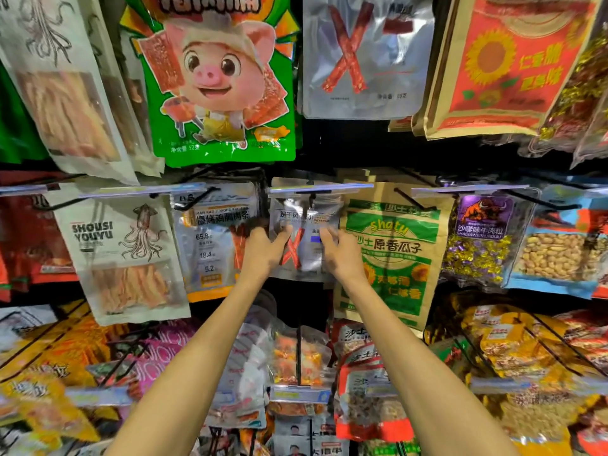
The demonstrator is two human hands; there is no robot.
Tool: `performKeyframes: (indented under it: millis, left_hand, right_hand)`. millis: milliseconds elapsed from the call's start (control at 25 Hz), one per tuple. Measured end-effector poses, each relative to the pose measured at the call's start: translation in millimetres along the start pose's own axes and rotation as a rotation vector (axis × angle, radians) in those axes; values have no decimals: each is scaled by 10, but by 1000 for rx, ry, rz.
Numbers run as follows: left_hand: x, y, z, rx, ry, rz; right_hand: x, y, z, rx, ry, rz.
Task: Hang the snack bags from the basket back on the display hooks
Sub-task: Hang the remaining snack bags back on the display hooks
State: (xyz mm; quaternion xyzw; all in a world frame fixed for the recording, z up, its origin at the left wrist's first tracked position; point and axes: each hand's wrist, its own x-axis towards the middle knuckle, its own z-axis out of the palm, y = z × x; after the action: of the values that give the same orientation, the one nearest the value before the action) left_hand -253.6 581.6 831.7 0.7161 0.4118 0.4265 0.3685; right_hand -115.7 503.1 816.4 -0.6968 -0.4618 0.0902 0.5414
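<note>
Between the two hands, at the middle row of the display, hangs a silver snack bag (304,238) with a red cross of meat sticks printed on it. Left hand (263,250) grips its left edge, thumb on the front; right hand (339,255) pinches the right edge, fingers (327,233) blurred. Bag's top sits at a black hook (311,195) under a price strip (320,189); whether it is threaded on I cannot tell. Just left of the left fingers hangs a chicken-strip bag (214,238), further left a squid bag (121,258). Just right of the right fingers hangs a green sunflower-seed bag (394,255)
</note>
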Motion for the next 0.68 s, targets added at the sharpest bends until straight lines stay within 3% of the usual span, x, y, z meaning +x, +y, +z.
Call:
performKeyframes:
  millis: [200, 680]
  left_hand:
    - [-185, -225, 0, -86, -68, 64]
    - [-217, -254, -23, 104, -42, 115]
  right_hand:
    - [-205, 214, -23, 48, -24, 26]
    - [-128, 189, -89, -147, -67, 31]
